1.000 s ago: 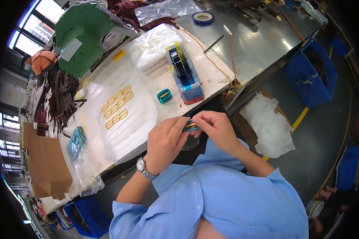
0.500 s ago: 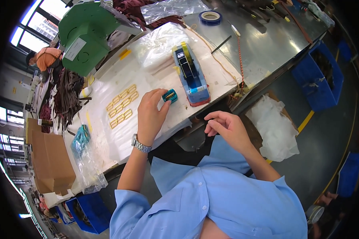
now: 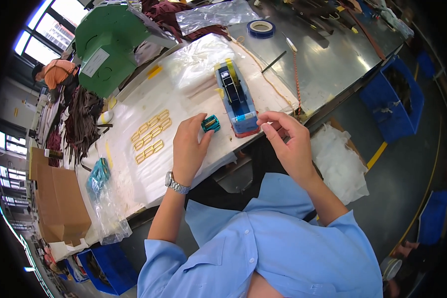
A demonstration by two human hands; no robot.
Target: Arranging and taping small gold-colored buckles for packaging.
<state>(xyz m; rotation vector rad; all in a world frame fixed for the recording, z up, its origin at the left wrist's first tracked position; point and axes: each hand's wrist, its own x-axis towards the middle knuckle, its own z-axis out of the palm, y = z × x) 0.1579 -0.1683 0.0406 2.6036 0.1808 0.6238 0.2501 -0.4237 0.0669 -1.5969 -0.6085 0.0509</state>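
Note:
My left hand (image 3: 188, 151), with a metal watch on its wrist, has thumb and fingers around the left side of a small bundle (image 3: 210, 123) wrapped in teal film, gold metal showing inside. To its right stands a blue tape dispenser (image 3: 238, 102) on a reddish base, a roll of tape in it. At the dispenser's near right corner, my right hand (image 3: 291, 141) brings thumb and forefinger together; whatever lies between the fingertips is too small to make out. Gold rectangular buckles (image 3: 152, 134) lie in rows left of my left hand.
Clear plastic sheeting (image 3: 198, 62) lies beyond the dispenser. A green machine (image 3: 109, 47) stands far left, near dark strips (image 3: 84, 114). A teal-wrapped packet (image 3: 99, 174) and a cardboard box (image 3: 59, 198) sit at left. Blue tape roll (image 3: 261, 29) rests on the metal tabletop. Another person works far left.
My right hand has moved up and forward from beyond the table edge to the dispenser's near corner. The left hand stays at the teal-wrapped bundle. The view has shifted slightly.

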